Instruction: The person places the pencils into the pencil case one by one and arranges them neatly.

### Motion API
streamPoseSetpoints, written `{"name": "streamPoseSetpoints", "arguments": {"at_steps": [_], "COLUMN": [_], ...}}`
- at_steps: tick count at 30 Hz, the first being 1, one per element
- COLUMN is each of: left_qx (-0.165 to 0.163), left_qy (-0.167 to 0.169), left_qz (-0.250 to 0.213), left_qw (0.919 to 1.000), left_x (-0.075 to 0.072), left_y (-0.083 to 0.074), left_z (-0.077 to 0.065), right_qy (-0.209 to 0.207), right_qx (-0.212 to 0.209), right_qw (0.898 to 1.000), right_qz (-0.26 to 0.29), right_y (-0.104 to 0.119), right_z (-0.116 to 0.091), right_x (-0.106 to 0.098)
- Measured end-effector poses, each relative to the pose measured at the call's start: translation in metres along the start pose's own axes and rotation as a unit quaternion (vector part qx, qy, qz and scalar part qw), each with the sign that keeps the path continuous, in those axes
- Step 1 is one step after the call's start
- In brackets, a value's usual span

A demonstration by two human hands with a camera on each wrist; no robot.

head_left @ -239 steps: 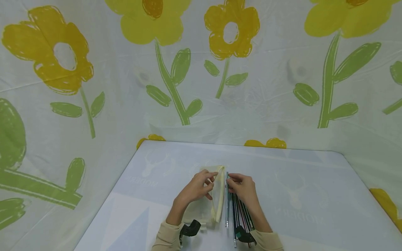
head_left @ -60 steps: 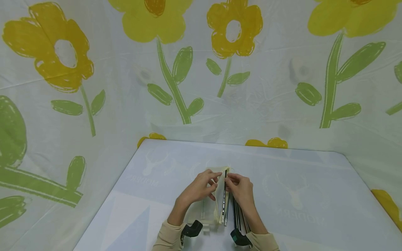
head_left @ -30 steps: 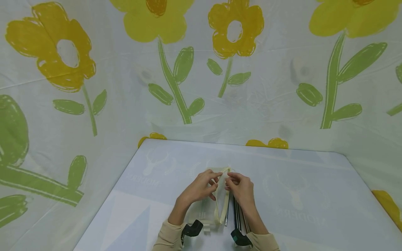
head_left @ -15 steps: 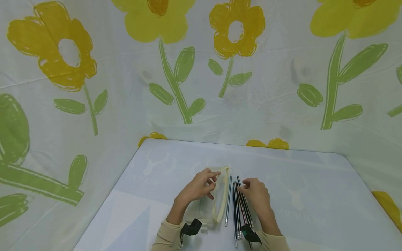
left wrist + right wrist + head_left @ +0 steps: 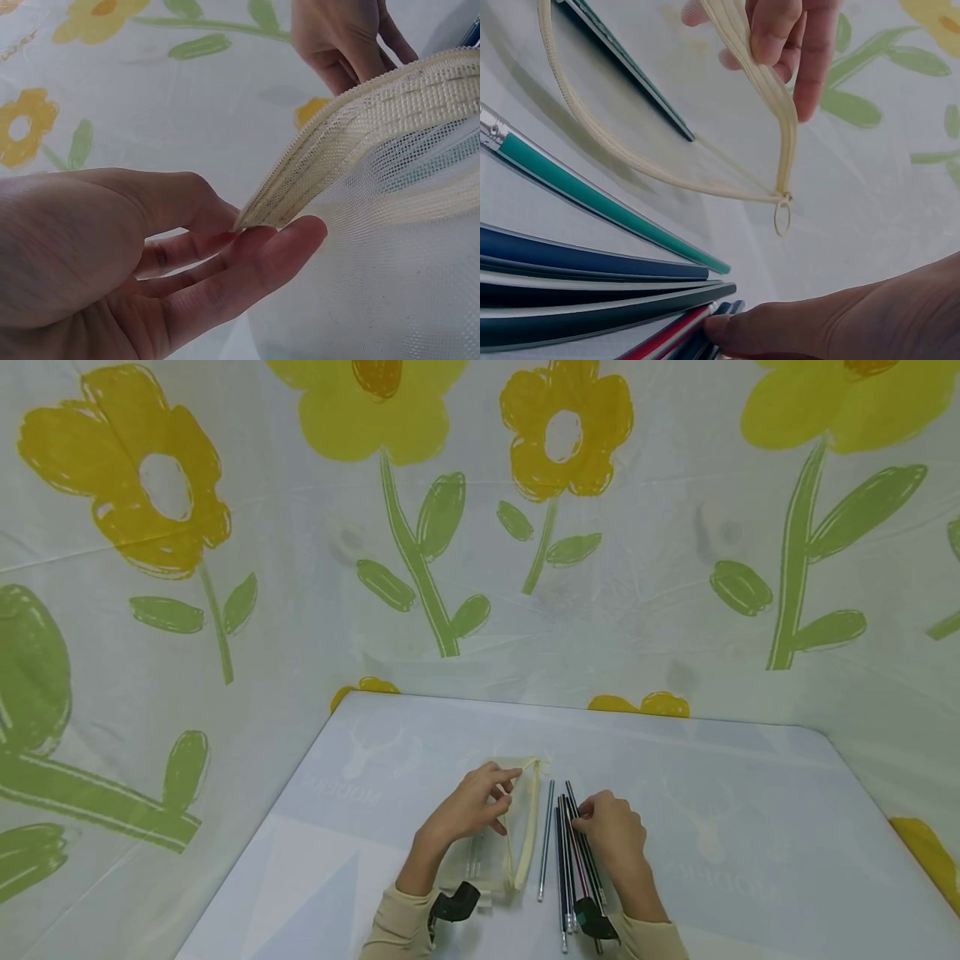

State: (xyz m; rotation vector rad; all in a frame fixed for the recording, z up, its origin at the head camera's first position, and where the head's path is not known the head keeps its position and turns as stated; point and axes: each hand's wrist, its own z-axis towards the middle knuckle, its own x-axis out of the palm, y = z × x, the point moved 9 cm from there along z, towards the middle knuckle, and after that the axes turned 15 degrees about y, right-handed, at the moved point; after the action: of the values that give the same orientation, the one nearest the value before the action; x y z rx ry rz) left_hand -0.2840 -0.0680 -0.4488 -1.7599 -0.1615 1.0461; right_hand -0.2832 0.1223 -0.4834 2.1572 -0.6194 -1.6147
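Note:
A cream mesh zip pouch lies on the table with its zip undone. My left hand pinches one zip-tape edge between thumb and fingers, holding the mouth apart. In the right wrist view, a dark green pencil shows inside the zip opening. Right of the pouch lies a single teal pencil, apart from the rest. Beside it is a loose bundle of several dark pencils. My right hand is at that bundle, its thumb touching pencil ends near a red pencil; its other fingers are hidden there.
The pale table has faint printed patterns. A flower-printed curtain stands behind and at both sides. A dark wrist camera sits on the left wrist, another camera on the right. A zip-pull ring hangs from the pouch's far end.
Two seconds ago my right hand held a dark pencil at the pouch mouth; by one second ago it was out of sight there. The right hand then moved right to the bundle. My left hand kept its hold.

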Motion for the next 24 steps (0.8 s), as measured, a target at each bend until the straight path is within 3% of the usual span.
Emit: {"name": "streamPoseSetpoints", "arguments": {"at_steps": [24], "left_qx": [-0.001], "left_qy": [-0.002], "left_qz": [0.014], "left_qw": [0.9999], "left_x": [0.0008], "left_y": [0.0007], "left_z": [0.0002], "right_qy": [-0.014], "right_qx": [-0.013], "right_qw": [0.999], "right_qz": [0.036], "right_y": [0.0011], "right_z": [-0.0009], "right_x": [-0.0006]}}
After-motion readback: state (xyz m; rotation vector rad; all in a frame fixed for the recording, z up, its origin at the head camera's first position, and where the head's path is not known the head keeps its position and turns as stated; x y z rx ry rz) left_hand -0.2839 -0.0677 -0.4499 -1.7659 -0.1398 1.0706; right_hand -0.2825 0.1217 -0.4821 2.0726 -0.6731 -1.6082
